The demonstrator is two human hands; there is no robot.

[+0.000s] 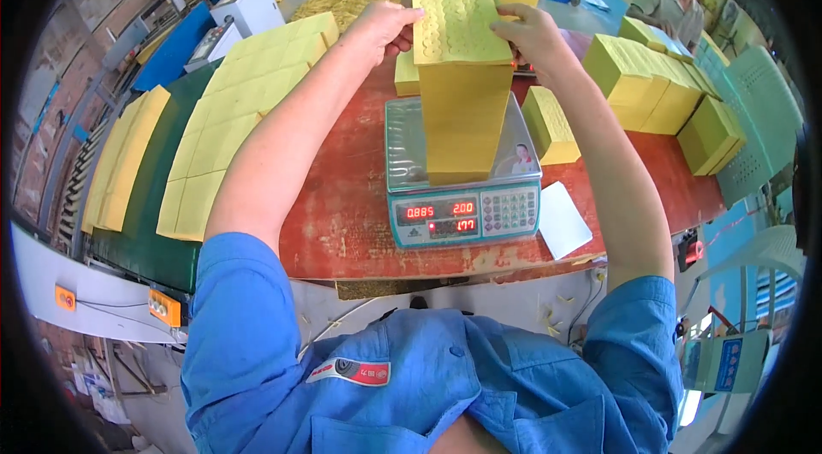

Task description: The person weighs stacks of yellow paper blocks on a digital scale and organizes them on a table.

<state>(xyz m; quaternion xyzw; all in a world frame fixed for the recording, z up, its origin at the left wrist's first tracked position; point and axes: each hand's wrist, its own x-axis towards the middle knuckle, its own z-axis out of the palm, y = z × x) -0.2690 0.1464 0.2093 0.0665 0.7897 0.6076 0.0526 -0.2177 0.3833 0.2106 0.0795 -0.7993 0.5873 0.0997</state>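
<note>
A tall stack of yellow paper (463, 124) stands upright on the silver pan of a digital scale (402, 231) with lit red digits. On its top lies a yellow paper sheet (461, 26) with rows of round stamped marks; whether it is one sheet or a thin bundle I cannot tell. My left hand (387, 29) is closed on the left edge of this sheet. At the opposite edge my right hand (533, 36) grips it, thumb above and the other fingers partly hidden by the stack.
Rows of yellow paper blocks (227, 107) sit on a green conveyor belt (141, 170) to the left. A smaller yellow block (550, 124) and a white sheet (564, 220) lie right of the scale on the red table (342, 231). More blocks (642, 82) and two people are beyond.
</note>
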